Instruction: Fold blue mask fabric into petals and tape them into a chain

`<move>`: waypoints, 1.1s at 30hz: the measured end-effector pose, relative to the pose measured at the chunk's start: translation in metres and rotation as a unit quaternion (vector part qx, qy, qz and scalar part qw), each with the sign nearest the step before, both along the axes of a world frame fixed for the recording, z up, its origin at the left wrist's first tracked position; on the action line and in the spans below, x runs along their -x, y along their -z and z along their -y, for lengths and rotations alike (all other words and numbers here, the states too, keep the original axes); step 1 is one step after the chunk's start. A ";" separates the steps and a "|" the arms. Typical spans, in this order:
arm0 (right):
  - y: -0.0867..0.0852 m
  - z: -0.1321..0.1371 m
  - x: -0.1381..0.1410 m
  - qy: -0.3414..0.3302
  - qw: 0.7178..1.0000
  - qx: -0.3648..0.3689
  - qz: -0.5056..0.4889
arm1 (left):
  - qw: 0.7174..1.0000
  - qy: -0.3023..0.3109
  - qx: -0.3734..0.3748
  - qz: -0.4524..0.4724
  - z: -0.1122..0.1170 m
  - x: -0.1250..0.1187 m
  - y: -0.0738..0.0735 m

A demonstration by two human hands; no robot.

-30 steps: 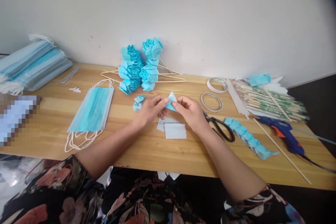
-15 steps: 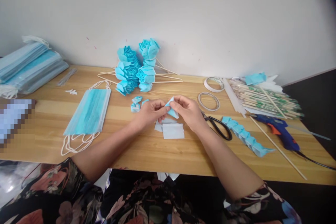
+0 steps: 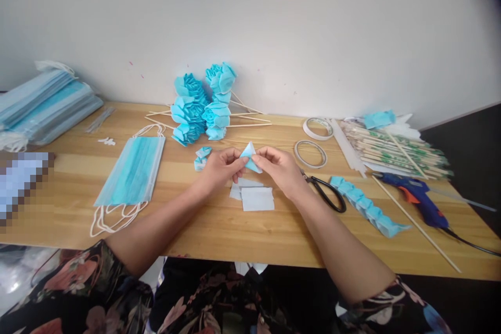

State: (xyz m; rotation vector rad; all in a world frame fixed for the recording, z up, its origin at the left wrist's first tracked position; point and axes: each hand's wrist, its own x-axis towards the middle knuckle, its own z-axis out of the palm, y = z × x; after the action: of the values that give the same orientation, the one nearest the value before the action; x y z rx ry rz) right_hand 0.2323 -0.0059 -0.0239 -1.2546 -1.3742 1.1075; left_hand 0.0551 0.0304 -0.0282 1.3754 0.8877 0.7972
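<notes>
Between my two hands is a small piece of blue and white mask fabric (image 3: pixel 250 152), folded to a point at the top. My left hand (image 3: pixel 223 169) pinches its left side between thumb and fingers. On the right edge, my right hand (image 3: pixel 279 167) grips it the same way. Just below lie flat pale fabric rectangles (image 3: pixel 258 199), partly overlapping. Small folded blue pieces (image 3: pixel 201 159) sit beside my left hand, which hides some of them. Black-handled scissors (image 3: pixel 329 193) rest by my right wrist, their blades mostly covered.
Blue fabric flowers on sticks (image 3: pixel 190 109) lie at the back. Face masks (image 3: pixel 131 172) are at left, with a bagged stack (image 3: pixel 50 102) behind. To the right are tape rolls (image 3: pixel 311 154), a folded blue strip (image 3: pixel 366 209), a glue gun (image 3: pixel 418 193) and bundled sticks (image 3: pixel 395 148).
The folded fabric has turned so its point stands more upright, and it sits slightly further left. Both hands keep their pinch. The whole view has shifted slightly.
</notes>
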 end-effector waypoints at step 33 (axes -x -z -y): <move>0.006 -0.004 -0.007 -0.048 0.989 -0.117 0.074 | 0.994 -0.032 0.080 0.068 0.002 0.001 -0.005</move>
State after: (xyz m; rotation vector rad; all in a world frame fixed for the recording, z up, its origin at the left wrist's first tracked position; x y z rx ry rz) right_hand 0.2389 -0.0023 -0.0298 -1.1274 -1.6398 0.8998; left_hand 0.0542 0.0288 -0.0235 1.1439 0.8721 0.8395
